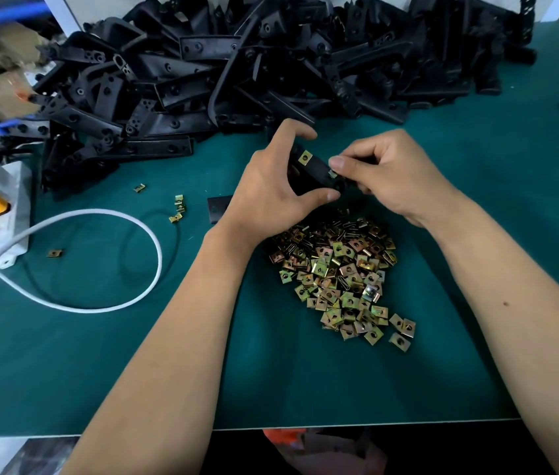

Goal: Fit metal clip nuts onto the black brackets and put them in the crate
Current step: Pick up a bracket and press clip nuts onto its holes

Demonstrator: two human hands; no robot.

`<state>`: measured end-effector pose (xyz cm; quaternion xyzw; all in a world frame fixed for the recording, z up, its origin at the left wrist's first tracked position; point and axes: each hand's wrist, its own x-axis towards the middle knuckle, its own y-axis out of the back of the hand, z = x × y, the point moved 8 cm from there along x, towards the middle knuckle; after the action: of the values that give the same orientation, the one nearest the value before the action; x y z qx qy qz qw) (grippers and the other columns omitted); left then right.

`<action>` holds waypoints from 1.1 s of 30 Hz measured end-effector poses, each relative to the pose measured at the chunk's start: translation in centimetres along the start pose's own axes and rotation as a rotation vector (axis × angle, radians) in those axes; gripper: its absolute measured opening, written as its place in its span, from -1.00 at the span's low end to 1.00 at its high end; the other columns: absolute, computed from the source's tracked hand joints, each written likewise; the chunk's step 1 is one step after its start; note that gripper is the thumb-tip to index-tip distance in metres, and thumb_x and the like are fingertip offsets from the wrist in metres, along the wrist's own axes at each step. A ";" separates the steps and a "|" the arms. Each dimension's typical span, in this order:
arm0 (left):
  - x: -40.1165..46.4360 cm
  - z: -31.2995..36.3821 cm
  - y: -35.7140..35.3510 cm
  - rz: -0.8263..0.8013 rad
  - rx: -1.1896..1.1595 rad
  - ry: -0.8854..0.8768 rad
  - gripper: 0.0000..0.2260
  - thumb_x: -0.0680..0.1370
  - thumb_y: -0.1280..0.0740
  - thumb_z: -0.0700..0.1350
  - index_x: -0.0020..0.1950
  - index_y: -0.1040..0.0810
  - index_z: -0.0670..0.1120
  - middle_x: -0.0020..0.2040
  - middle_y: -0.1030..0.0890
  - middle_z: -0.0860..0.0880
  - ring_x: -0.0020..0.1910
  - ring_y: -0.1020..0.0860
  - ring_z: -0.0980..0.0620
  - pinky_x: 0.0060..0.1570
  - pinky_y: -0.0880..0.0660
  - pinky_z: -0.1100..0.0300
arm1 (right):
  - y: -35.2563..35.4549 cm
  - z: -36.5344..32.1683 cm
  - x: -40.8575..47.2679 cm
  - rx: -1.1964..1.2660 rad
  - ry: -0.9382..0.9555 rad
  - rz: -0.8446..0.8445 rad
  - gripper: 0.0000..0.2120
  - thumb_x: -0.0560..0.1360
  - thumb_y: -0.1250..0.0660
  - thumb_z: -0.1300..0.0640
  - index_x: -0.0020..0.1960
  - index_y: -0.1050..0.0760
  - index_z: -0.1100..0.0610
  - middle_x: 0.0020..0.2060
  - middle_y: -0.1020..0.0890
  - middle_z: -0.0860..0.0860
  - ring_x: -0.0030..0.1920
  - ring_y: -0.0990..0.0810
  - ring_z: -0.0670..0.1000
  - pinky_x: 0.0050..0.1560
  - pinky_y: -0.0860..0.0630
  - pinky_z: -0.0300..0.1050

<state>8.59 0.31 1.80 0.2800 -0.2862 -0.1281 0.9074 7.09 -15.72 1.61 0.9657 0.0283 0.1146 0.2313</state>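
Observation:
My left hand (pixel 271 186) grips a black bracket (pixel 312 174) above the green table. One brass-coloured clip nut (pixel 304 157) sits fitted on the bracket's upper end. My right hand (pixel 384 173) pinches a second clip nut (pixel 332 173) against the bracket's lower end, thumb on top. A heap of loose clip nuts (pixel 339 272) lies just below both hands. A big pile of black brackets (pixel 237 63) covers the back of the table. No crate is in view.
A few stray clip nuts (pixel 178 209) lie left of my hands, and a small black plate (pixel 216 209) lies by my left wrist. A white cable (pixel 117 269) loops on the left near a white power strip (pixel 0 214). The table's front edge (pixel 339 425) runs below.

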 end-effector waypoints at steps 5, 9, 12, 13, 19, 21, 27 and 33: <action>0.0 0.2 -0.3 -0.015 0.012 -0.006 -0.38 0.38 -0.62 0.03 0.30 -0.38 -0.03 -0.20 -0.66 0.11 -0.16 -0.62 0.13 -0.10 -0.53 0.22 | 0.0 -0.8 -0.1 -0.092 0.061 -0.052 -0.83 0.61 -0.42 0.11 -0.16 -0.65 -0.04 -0.45 -0.57 -0.32 -0.39 -0.52 -0.30 -0.29 -0.35 -0.46; 0.2 -0.4 0.0 0.031 -0.001 0.024 -0.41 0.37 -0.62 0.04 0.27 -0.42 -0.05 -0.22 -0.58 0.20 -0.19 -0.58 0.17 -0.13 -0.48 0.31 | -0.4 -1.0 -0.3 -0.125 0.070 0.003 -0.78 0.63 -0.39 0.06 -0.19 -0.65 -0.02 -0.43 -0.60 -0.23 -0.38 -0.51 -0.27 -0.27 -0.39 -0.34; 0.3 -1.2 0.4 0.089 -0.016 0.081 -0.44 0.38 -0.62 0.05 0.24 -0.44 -0.04 -0.17 -0.59 0.19 -0.18 -0.57 0.22 -0.14 -0.46 0.34 | -0.4 -0.3 -0.4 -0.064 0.006 0.110 -0.66 0.67 -0.30 0.00 -0.11 -0.69 0.20 -0.27 -0.67 0.16 -0.30 -0.55 -0.06 -0.14 -0.55 0.11; 0.3 -1.3 0.5 0.102 -0.016 0.093 -0.45 0.38 -0.62 0.06 0.24 -0.44 -0.02 -0.17 -0.59 0.19 -0.18 -0.57 0.23 -0.15 -0.46 0.35 | -0.3 -0.2 -0.4 -0.045 -0.005 0.139 -0.66 0.68 -0.29 0.00 -0.07 -0.70 0.21 -0.22 -0.69 0.17 -0.25 -0.58 -0.06 -0.10 -0.57 0.12; 0.2 -1.1 0.3 0.088 -0.003 0.090 -0.45 0.37 -0.61 0.10 0.22 -0.42 0.02 -0.08 -0.59 0.17 -0.12 -0.58 0.19 -0.11 -0.49 0.31 | -0.2 -1.4 -0.7 -0.111 0.106 0.164 -0.66 0.67 -0.29 0.11 -0.20 -0.64 0.24 -0.22 -0.65 0.02 -0.11 -0.66 -0.03 -0.10 -0.51 -0.06; 0.1 -1.0 0.1 0.081 0.009 0.090 -0.43 0.36 -0.60 0.12 0.23 -0.40 0.03 -0.04 -0.57 0.18 -0.09 -0.57 0.18 -0.07 -0.50 0.26 | -0.2 -2.0 -0.7 -0.153 0.158 0.157 -0.65 0.67 -0.29 0.15 -0.26 -0.59 0.24 -0.25 -0.60 0.10 -0.13 -0.62 0.10 -0.06 -0.52 0.05; 0.1 -1.2 -0.3 0.075 0.041 0.096 -0.44 0.39 -0.57 0.16 0.22 -0.37 0.04 0.02 -0.51 0.22 -0.04 -0.50 0.22 -0.07 -0.43 0.29 | -0.4 -2.6 -0.7 -0.212 0.193 0.173 -0.57 0.66 -0.30 0.18 -0.38 -0.36 0.02 -0.34 -0.44 -0.08 -0.31 -0.41 -0.10 -0.21 -0.33 -0.23; 0.3 -1.1 0.4 0.121 0.016 0.059 -0.61 0.46 -0.50 -0.07 0.18 -0.41 -0.04 -0.07 -0.52 0.30 -0.16 -0.52 0.21 -0.17 -0.43 0.33 | -1.4 -1.8 -0.7 -0.264 0.160 0.143 -0.74 0.56 -0.46 0.04 0.20 -0.68 0.10 0.03 -0.68 -0.12 0.07 -0.59 -0.21 0.08 -0.38 -0.53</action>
<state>9.48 1.03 1.43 0.2730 -0.2765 -0.0626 0.9193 6.02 -13.72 2.43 0.9142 -0.0374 0.2098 0.3446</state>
